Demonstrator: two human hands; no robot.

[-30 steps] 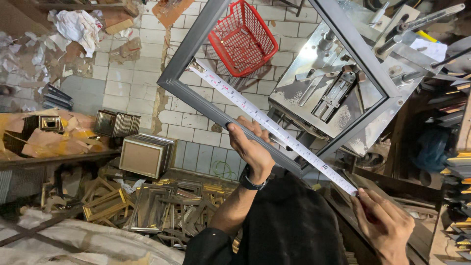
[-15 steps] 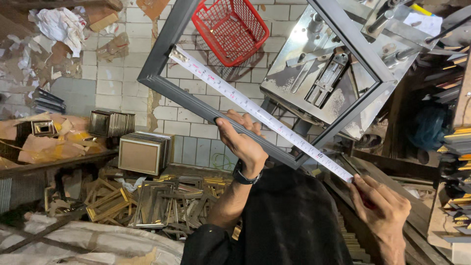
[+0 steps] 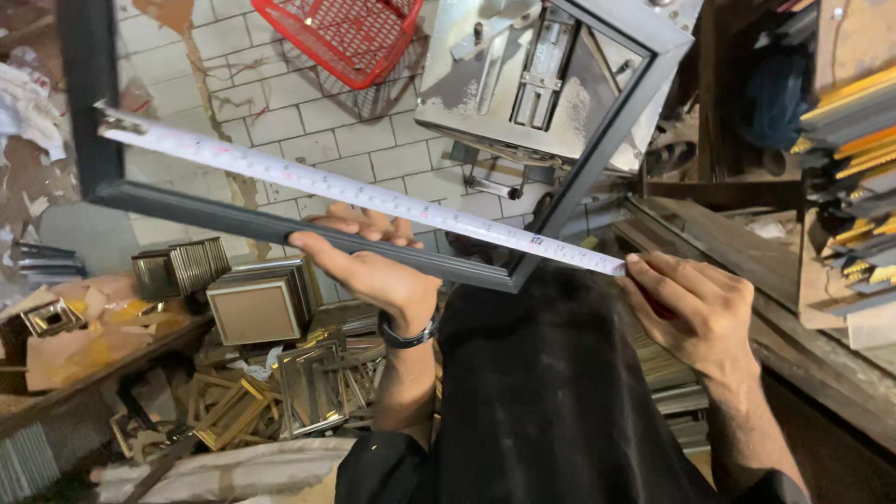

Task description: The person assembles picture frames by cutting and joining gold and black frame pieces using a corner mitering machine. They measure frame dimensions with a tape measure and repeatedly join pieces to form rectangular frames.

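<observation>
A dark grey picture frame (image 3: pixel 233 217) is held up in front of me, its near bar running from left to lower right. My left hand (image 3: pixel 369 266) grips that bar from below, a dark band on the wrist. A white tape measure blade (image 3: pixel 355 193) stretches across the frame from its hooked end at the upper left down to the right. My right hand (image 3: pixel 695 313) holds the tape's case end, thumb pressing the blade near the frame's corner. A black cloth or garment (image 3: pixel 551 392) lies below the frame between my arms.
A red wire basket (image 3: pixel 350 33) sits on the white tiled floor. A metal machine (image 3: pixel 532 79) shows through the frame. Small brown and gold frames (image 3: pixel 257 308) and scraps are piled at the left. Stacked gold mouldings (image 3: pixel 854 121) fill the right side.
The frame and tape have swung toward level and shifted left in view. Both hands keep their holds; the view has come closer.
</observation>
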